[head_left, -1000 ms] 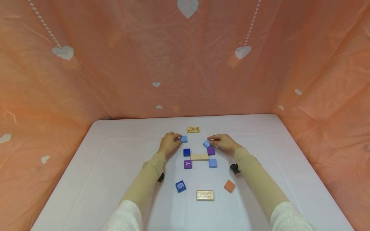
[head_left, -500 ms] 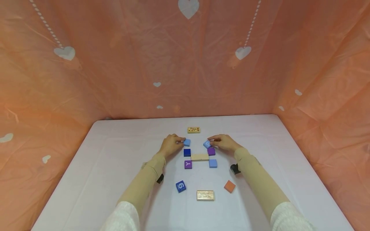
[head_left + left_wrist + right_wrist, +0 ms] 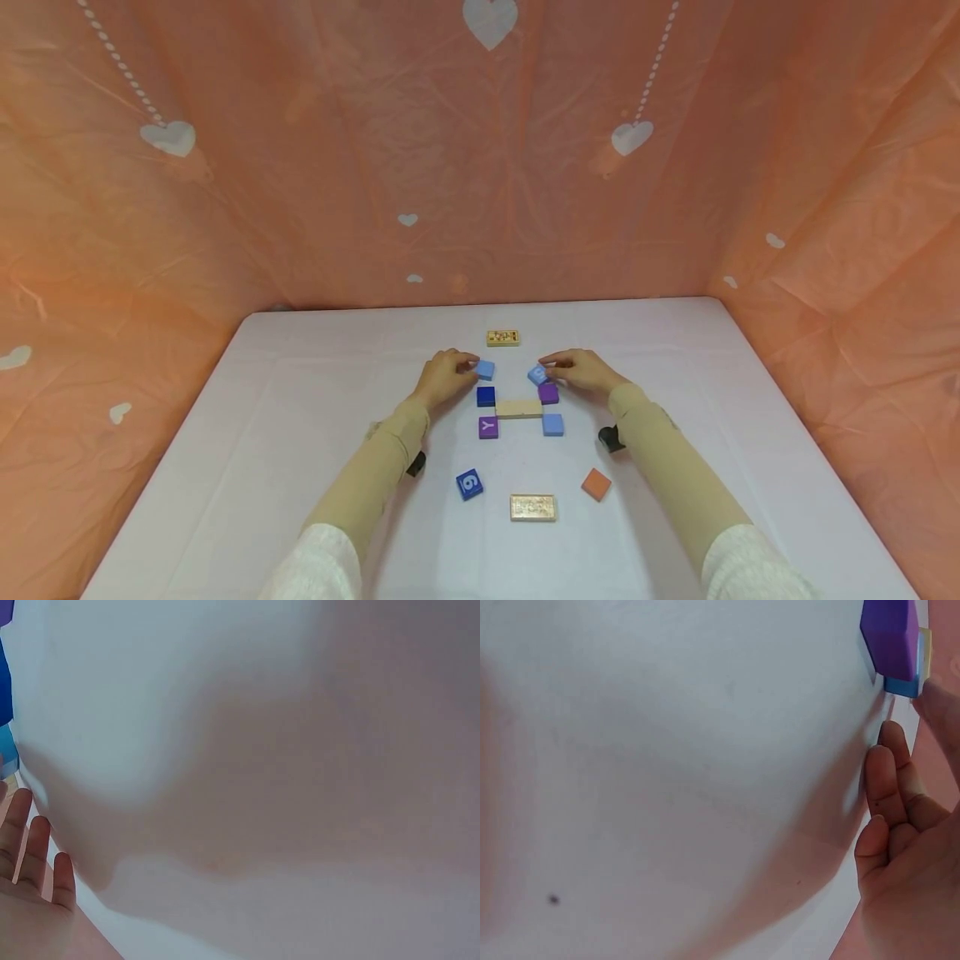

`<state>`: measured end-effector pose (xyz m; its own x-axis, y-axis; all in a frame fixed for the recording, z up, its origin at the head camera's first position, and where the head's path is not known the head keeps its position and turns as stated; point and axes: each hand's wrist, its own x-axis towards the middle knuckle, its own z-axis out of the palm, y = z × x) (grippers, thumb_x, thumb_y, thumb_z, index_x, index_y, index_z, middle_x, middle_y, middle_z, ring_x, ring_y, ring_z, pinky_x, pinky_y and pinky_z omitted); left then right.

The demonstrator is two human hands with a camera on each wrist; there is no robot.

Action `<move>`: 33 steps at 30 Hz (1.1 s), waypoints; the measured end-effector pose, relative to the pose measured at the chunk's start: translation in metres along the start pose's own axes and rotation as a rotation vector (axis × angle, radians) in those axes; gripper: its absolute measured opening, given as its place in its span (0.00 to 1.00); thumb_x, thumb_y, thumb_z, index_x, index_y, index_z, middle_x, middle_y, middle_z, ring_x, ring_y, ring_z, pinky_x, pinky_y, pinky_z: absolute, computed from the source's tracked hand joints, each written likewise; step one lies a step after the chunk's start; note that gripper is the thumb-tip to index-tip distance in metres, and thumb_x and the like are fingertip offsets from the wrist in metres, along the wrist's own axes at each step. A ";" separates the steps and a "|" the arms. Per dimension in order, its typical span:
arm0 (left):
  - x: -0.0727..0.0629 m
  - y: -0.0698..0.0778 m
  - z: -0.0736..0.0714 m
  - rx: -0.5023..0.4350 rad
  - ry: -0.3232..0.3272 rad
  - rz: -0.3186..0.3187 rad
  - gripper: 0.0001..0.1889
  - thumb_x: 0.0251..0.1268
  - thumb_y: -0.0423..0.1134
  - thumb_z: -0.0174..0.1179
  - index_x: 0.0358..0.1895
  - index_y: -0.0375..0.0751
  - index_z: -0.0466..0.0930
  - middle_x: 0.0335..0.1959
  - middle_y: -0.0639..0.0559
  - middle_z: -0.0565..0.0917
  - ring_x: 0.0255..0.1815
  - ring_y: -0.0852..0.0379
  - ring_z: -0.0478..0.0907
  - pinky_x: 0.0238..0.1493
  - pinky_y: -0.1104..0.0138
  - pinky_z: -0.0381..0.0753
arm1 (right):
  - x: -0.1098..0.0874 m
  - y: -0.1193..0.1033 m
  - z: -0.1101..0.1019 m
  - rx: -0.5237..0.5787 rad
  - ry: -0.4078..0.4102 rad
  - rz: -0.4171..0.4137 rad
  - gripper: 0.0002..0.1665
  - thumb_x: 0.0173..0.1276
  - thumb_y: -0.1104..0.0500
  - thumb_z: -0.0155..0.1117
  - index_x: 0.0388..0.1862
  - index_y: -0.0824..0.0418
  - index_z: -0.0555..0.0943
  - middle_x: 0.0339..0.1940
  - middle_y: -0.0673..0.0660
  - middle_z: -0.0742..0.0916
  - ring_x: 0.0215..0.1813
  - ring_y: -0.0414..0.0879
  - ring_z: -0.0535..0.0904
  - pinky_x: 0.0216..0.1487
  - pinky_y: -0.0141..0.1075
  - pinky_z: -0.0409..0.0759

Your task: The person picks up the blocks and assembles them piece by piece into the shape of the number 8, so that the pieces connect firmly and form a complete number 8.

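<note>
My left hand (image 3: 446, 377) pinches a light blue tile (image 3: 486, 370) by its left side, just beyond a dark blue tile (image 3: 486, 396). In the left wrist view the other fingers (image 3: 34, 851) are spread behind that tile. Across from it, my right hand (image 3: 583, 369) pinches a light blue lettered tile (image 3: 536, 374), turned at an angle, close behind a purple tile (image 3: 548, 393). A pale wooden block (image 3: 518, 408) lies between the dark blue and purple tiles. Nearer are a purple tile marked Y (image 3: 487, 427) and a plain light blue tile (image 3: 552, 425).
Beyond the hands lies a gold patterned block (image 3: 502, 337). Toward the front of the white table (image 3: 262, 467) are a blue tile marked 6 (image 3: 469, 484), a gold block (image 3: 533, 507) and an orange tile (image 3: 596, 484). An orange curtain (image 3: 480, 167) hangs behind.
My left hand has moved the light blue tile slightly right and nearer, toward the dark blue tile, then stayed there. The right hand and its lettered tile have kept their place.
</note>
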<state>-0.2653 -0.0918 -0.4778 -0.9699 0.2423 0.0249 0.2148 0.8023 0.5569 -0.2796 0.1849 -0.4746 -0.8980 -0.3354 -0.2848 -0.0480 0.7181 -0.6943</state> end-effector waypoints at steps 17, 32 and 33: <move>-0.002 0.002 -0.001 -0.014 -0.050 0.004 0.16 0.59 0.42 0.60 0.51 0.49 0.82 0.42 0.48 0.80 0.45 0.51 0.72 0.49 0.55 0.67 | 0.000 0.000 0.000 0.011 -0.001 0.000 0.22 0.67 0.48 0.57 0.58 0.49 0.77 0.64 0.60 0.76 0.68 0.59 0.65 0.67 0.55 0.61; -0.002 0.002 0.000 -0.009 -0.071 0.003 0.16 0.58 0.43 0.61 0.51 0.52 0.82 0.45 0.47 0.79 0.47 0.49 0.70 0.50 0.56 0.65 | 0.000 0.000 0.000 0.009 -0.001 0.004 0.22 0.66 0.49 0.60 0.59 0.49 0.77 0.58 0.59 0.79 0.60 0.53 0.71 0.61 0.49 0.68; -0.002 0.002 0.001 -0.007 -0.073 0.003 0.16 0.58 0.44 0.61 0.51 0.53 0.82 0.45 0.47 0.79 0.47 0.49 0.70 0.50 0.56 0.65 | 0.001 0.000 0.001 0.013 -0.003 0.006 0.22 0.65 0.49 0.60 0.59 0.48 0.77 0.58 0.59 0.79 0.60 0.53 0.71 0.62 0.50 0.68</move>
<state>-0.2628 -0.0908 -0.4774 -0.9582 0.2840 -0.0341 0.2165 0.7978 0.5627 -0.2798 0.1847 -0.4753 -0.8969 -0.3333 -0.2906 -0.0372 0.7118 -0.7014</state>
